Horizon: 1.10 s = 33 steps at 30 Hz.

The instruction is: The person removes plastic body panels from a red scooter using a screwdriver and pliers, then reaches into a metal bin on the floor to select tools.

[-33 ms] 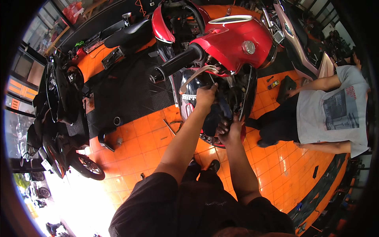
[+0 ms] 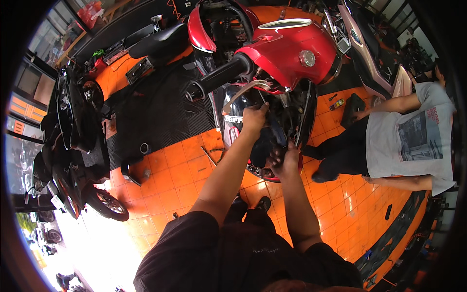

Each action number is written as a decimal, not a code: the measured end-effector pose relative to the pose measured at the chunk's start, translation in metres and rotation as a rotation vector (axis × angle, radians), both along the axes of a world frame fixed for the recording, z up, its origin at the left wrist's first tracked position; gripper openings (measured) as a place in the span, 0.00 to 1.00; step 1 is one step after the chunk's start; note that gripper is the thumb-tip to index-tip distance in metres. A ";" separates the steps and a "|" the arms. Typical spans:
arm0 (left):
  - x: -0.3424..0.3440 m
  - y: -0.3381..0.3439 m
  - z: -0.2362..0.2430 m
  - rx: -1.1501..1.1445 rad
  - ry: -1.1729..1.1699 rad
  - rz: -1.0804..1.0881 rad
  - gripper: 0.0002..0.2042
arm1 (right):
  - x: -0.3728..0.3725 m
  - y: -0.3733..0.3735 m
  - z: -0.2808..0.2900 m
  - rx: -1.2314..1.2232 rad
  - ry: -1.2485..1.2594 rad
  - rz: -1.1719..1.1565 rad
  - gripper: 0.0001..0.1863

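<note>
A partly stripped red scooter (image 2: pixel 296 53) stands in front of me, its inner wiring and frame exposed below the handlebar cover. My left hand (image 2: pixel 254 120) is closed among the dark front parts, just under the brake lever (image 2: pixel 243 95) and the black handlebar grip (image 2: pixel 219 78). What its fingers hold is hidden. Lower and to the right, my right hand (image 2: pixel 284 159) has its fingers curled at the edge of a glossy dark panel (image 2: pixel 260 148). I cannot make out what lies inside them.
To the right, a person (image 2: pixel 408 136) in a grey shirt reaches toward a dark box (image 2: pixel 352 109). A black motorcycle (image 2: pixel 73 141) stands at the left, a beige scooter (image 2: pixel 372 58) at the far right. A black mat (image 2: pixel 151 117) covers part of the orange tiled floor (image 2: pixel 170 168).
</note>
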<state>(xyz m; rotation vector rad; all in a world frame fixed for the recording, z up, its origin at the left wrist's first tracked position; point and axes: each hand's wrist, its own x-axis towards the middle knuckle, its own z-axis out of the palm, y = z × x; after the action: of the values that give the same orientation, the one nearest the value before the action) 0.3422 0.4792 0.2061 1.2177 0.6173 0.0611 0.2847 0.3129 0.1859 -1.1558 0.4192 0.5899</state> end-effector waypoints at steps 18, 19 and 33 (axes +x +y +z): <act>0.001 0.008 -0.022 0.041 -0.106 -0.065 0.17 | -0.010 0.024 0.001 -0.851 -0.858 0.075 0.18; -0.008 0.012 -0.013 -0.026 -0.118 -0.174 0.17 | -0.011 0.022 0.006 -0.746 -0.743 0.048 0.17; 0.002 0.071 -0.074 0.914 -0.060 0.364 0.22 | 0.018 0.037 0.004 -0.981 -1.494 0.057 0.17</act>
<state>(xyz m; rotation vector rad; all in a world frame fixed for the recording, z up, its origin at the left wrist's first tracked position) 0.3442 0.5501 0.1326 1.9510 0.7817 0.7494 0.3025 0.3497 0.1895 -2.1707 -0.7190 -0.6157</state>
